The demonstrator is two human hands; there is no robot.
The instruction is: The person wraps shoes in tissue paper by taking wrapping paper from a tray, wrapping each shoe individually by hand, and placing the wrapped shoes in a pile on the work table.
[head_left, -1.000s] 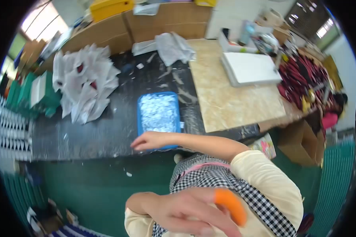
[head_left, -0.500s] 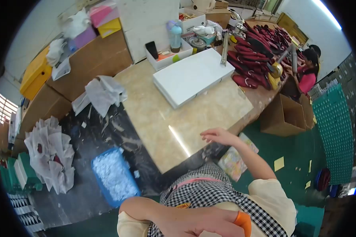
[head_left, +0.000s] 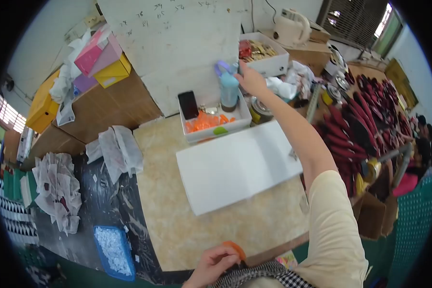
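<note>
My left hand (head_left: 214,264) is at the front edge of the table, its fingers closed on a curved orange piece (head_left: 235,249). I cannot make out what kind of thing that piece is. My right arm stretches far forward across the table. My right hand (head_left: 251,80) is beside the top of a light-blue bottle (head_left: 229,92), fingers stretched out; I cannot tell whether they touch it. The bottle stands in a white box (head_left: 216,129) with orange pieces (head_left: 204,122) and a black phone (head_left: 187,104). Below my right arm lies a large white flat box (head_left: 240,165).
A white box of gold-coloured packets (head_left: 261,51) stands at the back near a kettle (head_left: 291,28). Dark red shoes (head_left: 345,132) are piled on the right. On the left are a blue tray of white scraps (head_left: 113,252) and crumpled paper (head_left: 122,151). Another person is at far right.
My right hand has moved from the table's front edge forward to the blue bottle. My left hand has moved up to the front edge with the orange piece. The view has shifted.
</note>
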